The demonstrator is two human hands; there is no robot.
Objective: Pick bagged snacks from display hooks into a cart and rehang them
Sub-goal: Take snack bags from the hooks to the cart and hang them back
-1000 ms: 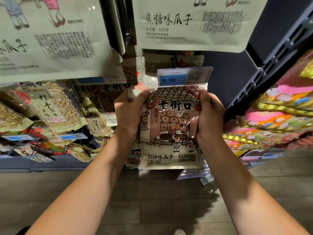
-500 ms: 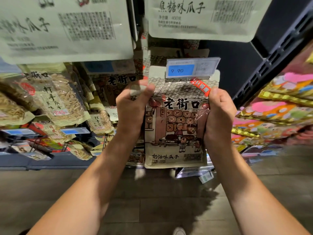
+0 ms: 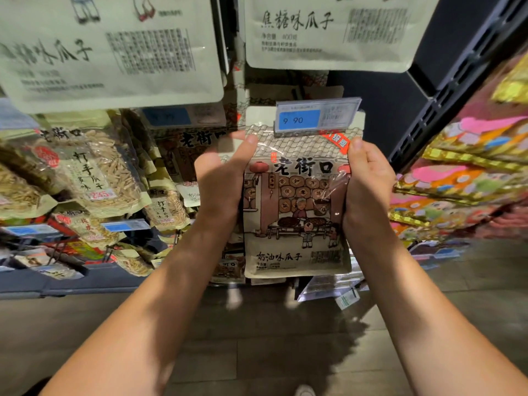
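Note:
A beige snack bag [image 3: 297, 212] with a drawn street-shop scene and black characters is upright in front of the display rack. My left hand [image 3: 220, 178] grips its left edge, thumb on the upper left corner. My right hand [image 3: 368, 184] clasps the right edge, thumb by the red corner label. The bag's top sits just behind the blue 9.90 price tag [image 3: 317, 117] at the end of a hook. The hook itself is hidden, and I cannot tell whether the bag hangs on it. More bags of the same kind hang behind.
Two large pale bags [image 3: 328, 32] hang overhead. Clear bags of seeds [image 3: 94, 172] fill the hooks on the left. Colourful foil packs [image 3: 468, 178] lie on the dark shelf at right. Wooden floor [image 3: 257, 352] and a shoe tip lie below. No cart is in view.
Both hands have lifted the bag a little, bringing its top up to the price tag. The left hand is blurred from motion, its thumb shifted on the upper corner.

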